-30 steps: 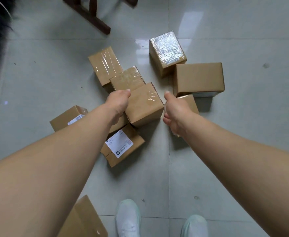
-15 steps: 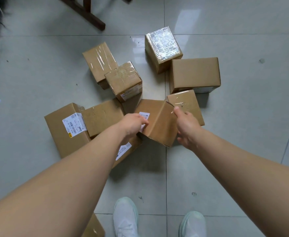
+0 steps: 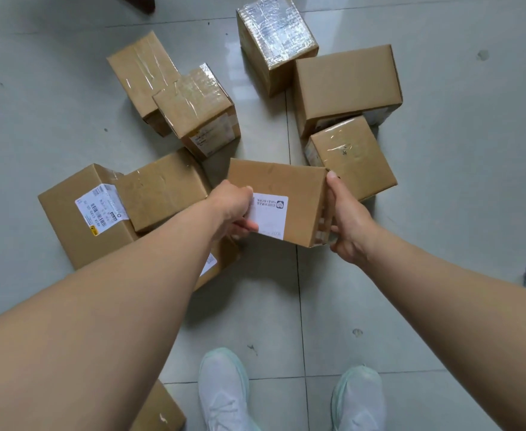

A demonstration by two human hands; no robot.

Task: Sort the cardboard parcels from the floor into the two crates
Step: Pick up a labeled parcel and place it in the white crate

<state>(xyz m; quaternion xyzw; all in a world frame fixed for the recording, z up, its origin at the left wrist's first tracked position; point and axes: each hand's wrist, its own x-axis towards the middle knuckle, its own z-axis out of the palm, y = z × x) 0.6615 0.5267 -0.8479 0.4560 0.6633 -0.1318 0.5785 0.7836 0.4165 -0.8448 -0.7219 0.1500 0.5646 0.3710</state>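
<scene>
Head cam, looking straight down at a grey tile floor [image 3: 442, 213] with parcels scattered all over it. Both hands are on one parcel in the middle, the labelled parcel [image 3: 289, 188], which has a white sticker facing up. Left hand [image 3: 232, 209] is clamped on its 9 o'clock end, thumb lying on the sticker and fingers curled underneath. Right hand [image 3: 347, 225] grips the 3 o'clock end, thumb up along the edge and fingers wrapped round the taped side. Can't really tell if the box is off the floor or just tipped up.

Around it, going by the clock from that box: at 12 to 1 there's a foil-topped parcel [image 3: 275, 32], just beside a big plain parcel [image 3: 345, 85] at 1 to 2. A smaller taped parcel [image 3: 353, 157] sits at 3, right behind the right thumb. At 11 two shiny taped parcels [image 3: 174, 94] are touching each other. At 9 there's a wide barcode parcel [image 3: 81, 213] with another brown box [image 3: 162, 191] resting partly on it, and one more box mostly hidden under the left forearm. White sneakers [image 3: 224, 393] at 6, plus a cardboard corner [image 3: 159, 412] poking in at about 7, bottom edge.
</scene>
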